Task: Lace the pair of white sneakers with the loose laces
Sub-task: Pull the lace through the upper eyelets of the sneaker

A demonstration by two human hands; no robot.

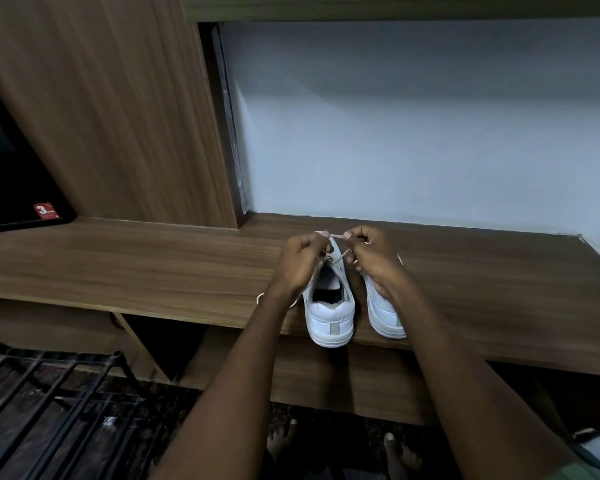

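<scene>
While both hands work above the left shoe (329,306), the pair stands heels toward the person at the front edge of the shelf (153,265), probably so the eyelets face up and sit within easy reach. The left hand (300,261) is curled at the shoe's throat, its fingers pinching the lace (338,236) near the eyelets. The right hand (364,252) is clenched on the same lace, a short taut stretch running between the two hands and another strand dropping from it toward the tongue. My guess is that the lace is being drawn tight through an upper eyelet, one hand steadying while the other pulls.

The right shoe (385,313) stands just beside the first, heel slightly over the shelf edge, apparently waiting its turn.

Much is hidden. Both hands cover the lacing rows, so how many eyelets are threaded cannot be told. The right wrist hides the front of the right shoe, so whether it is laced is unclear. A pale loop (260,298) shows under the left wrist, likely loose lace, though which shoe it belongs to is uncertain. Dim light blurs the fine detail at the fingertips.
</scene>
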